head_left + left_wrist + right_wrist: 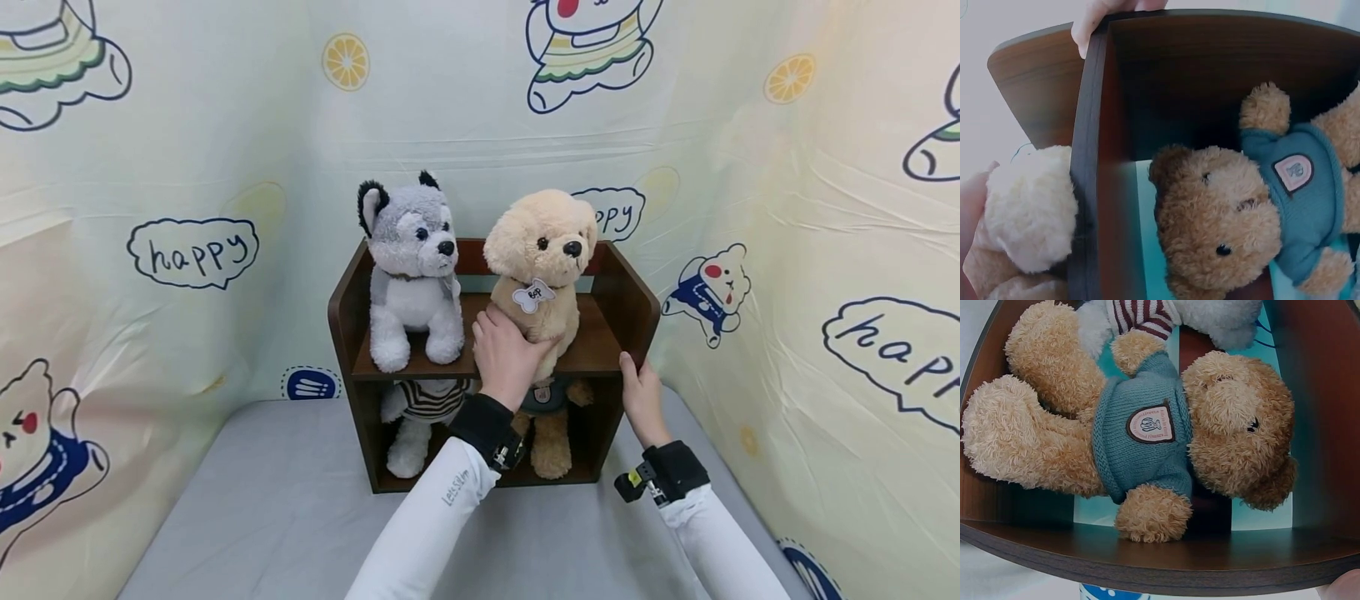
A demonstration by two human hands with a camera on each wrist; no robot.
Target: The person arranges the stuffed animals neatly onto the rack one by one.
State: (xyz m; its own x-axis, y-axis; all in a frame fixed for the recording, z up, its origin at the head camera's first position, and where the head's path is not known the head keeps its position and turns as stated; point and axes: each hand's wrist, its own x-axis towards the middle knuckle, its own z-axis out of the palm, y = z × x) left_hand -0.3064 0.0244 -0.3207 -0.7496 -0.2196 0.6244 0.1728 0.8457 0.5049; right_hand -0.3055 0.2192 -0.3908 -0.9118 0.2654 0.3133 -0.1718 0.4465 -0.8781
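A cream plush dog [542, 242] with a bone-shaped tag sits on the upper tier of a dark brown wooden shelf [633, 304]. My left hand [504, 354] holds it low on the body, the thumb across its front. My right hand [643, 402] grips the front edge of the shelf's right side panel. Left of the cream dog sits a grey and white plush husky [416, 242]. On the lower tier is a brown teddy bear [1147, 419] in a teal sweater, its head hidden in the head view but visible in both wrist views.
Beside the teddy, a white plush toy [408, 442] in a striped top sits on the lower tier, partly behind my left forearm. The shelf stands on a grey-covered table [285, 492]. Printed curtains [247, 108] hang behind and at both sides.
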